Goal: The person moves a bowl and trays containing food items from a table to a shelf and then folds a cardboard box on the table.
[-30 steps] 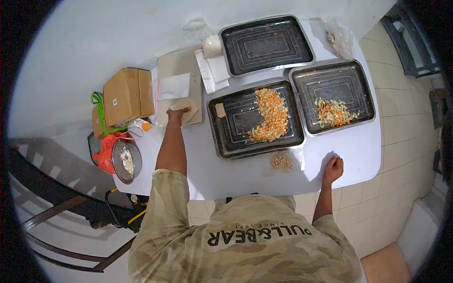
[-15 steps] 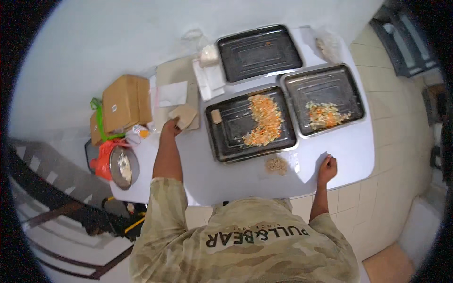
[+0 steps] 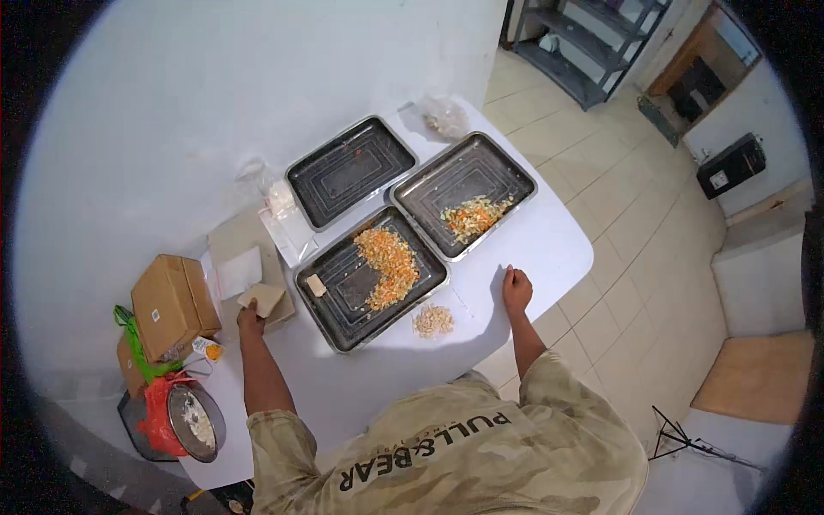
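At the left of the table my left hand [image 3: 250, 318] is closed on the near corner of a pale square wrapper stack [image 3: 263, 298], which lies over a beige board [image 3: 281, 319]. Its fingertips are partly hidden. My right hand [image 3: 517, 290] rests as a loose fist at the table's right side, with nothing visible in it. Between the hands stands a dark metal tray [image 3: 336, 319] holding a curved heap of chopped orange and pale vegetables [image 3: 388, 268] and one small folded pale parcel [image 3: 316, 286]. Small beige pieces [image 3: 433, 321] lie in front of that tray.
A second tray [image 3: 429, 184] holds a smaller vegetable heap [image 3: 476, 218]; a third tray [image 3: 352, 169] stands by the wall. At left are a cardboard box [image 3: 172, 309], a red plastic bag [image 3: 157, 412] and a metal bowl [image 3: 213, 410] with white contents. A clear bag [image 3: 446, 116] lies at the far corner.
The head view has turned, so the table appears tilted and shifted to the left, with more floor showing. My left hand stays at the wrapper stack; my right remains a fist on the table.
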Action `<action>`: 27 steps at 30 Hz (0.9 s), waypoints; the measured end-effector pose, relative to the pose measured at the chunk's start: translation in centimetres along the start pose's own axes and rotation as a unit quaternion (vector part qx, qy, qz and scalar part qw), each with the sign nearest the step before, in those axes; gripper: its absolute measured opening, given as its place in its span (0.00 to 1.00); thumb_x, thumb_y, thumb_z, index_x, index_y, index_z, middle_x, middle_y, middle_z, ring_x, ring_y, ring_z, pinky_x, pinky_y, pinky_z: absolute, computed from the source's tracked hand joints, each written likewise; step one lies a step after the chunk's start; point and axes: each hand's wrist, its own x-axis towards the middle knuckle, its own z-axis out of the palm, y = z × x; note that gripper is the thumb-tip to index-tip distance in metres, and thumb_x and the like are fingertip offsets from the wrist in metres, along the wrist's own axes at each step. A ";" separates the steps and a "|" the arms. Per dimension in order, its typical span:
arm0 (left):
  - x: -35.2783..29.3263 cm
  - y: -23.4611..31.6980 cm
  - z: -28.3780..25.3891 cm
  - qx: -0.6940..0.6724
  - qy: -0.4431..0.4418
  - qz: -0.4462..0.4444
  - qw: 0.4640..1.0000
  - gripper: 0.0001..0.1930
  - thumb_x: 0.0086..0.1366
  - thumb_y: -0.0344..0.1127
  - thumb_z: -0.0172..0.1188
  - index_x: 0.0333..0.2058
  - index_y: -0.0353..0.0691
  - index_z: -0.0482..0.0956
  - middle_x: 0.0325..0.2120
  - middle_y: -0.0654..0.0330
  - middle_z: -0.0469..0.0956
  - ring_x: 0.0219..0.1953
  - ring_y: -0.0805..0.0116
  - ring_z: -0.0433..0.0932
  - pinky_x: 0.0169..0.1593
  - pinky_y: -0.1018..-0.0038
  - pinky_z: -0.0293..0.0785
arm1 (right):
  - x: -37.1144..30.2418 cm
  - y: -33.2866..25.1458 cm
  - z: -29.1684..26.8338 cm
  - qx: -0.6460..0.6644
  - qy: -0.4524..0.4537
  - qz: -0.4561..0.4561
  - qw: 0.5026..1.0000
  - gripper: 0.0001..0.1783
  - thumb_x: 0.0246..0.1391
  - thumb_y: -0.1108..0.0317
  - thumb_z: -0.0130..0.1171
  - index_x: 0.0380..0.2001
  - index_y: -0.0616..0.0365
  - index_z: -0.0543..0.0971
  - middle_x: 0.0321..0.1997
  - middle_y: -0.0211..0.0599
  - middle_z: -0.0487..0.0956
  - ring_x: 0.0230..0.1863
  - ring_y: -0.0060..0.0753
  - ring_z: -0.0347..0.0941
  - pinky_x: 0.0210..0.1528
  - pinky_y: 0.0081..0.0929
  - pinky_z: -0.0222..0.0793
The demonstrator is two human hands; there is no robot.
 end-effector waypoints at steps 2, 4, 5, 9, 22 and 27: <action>-1.8 0.4 -0.7 -0.030 -0.022 0.045 0.998 0.16 0.54 0.29 0.51 0.42 0.33 0.61 0.36 0.52 0.68 0.36 0.59 0.70 0.34 0.65 0.72 | -1.6 0.0 -0.2 0.088 -0.001 0.015 0.996 0.20 0.50 0.62 0.45 0.09 0.62 0.64 0.11 0.38 0.63 0.14 0.31 0.58 0.19 0.27 0.55; -4.2 0.7 -3.3 -0.059 -0.023 0.092 0.994 0.17 0.53 0.28 0.52 0.41 0.31 0.61 0.35 0.50 0.68 0.35 0.59 0.71 0.32 0.66 0.73 | -4.1 -0.8 0.0 0.206 -0.004 0.041 0.978 0.21 0.51 0.62 0.43 0.09 0.63 0.63 0.11 0.34 0.62 0.15 0.23 0.56 0.19 0.23 0.54; -5.3 1.6 -3.1 -0.009 -0.055 0.120 0.991 0.17 0.51 0.29 0.56 0.38 0.30 0.62 0.32 0.49 0.68 0.33 0.60 0.71 0.30 0.67 0.72 | -5.5 -1.7 0.2 0.240 0.003 0.044 0.970 0.21 0.52 0.63 0.43 0.09 0.63 0.62 0.11 0.32 0.61 0.17 0.21 0.54 0.20 0.21 0.53; -9.1 2.5 -5.6 0.078 -0.046 0.180 0.979 0.13 0.49 0.35 0.58 0.30 0.34 0.67 0.22 0.60 0.68 0.22 0.72 0.67 0.20 0.78 0.62 | -14.0 -5.9 0.0 0.318 -0.057 0.063 0.944 0.21 0.53 0.59 0.41 0.10 0.58 0.63 0.10 0.26 0.60 0.13 0.15 0.53 0.15 0.16 0.50; -24.8 3.2 -3.3 0.152 -0.197 0.123 0.961 0.18 0.53 0.35 0.53 0.42 0.36 0.64 0.33 0.60 0.71 0.33 0.72 0.71 0.35 0.77 0.70 | -21.6 -16.6 2.4 0.343 -0.515 0.064 0.783 0.20 0.51 0.51 0.42 0.28 0.58 0.71 0.25 0.28 0.70 0.25 0.19 0.61 0.29 0.18 0.60; -28.0 0.4 -1.6 0.064 -0.292 0.058 0.952 0.21 0.53 0.36 0.53 0.45 0.36 0.61 0.39 0.60 0.69 0.40 0.69 0.70 0.44 0.73 0.68 | -22.0 -23.5 2.1 0.469 -0.657 0.211 0.552 0.30 0.50 0.43 0.37 0.49 0.54 0.60 0.41 0.30 0.71 0.38 0.24 0.66 0.42 0.23 0.61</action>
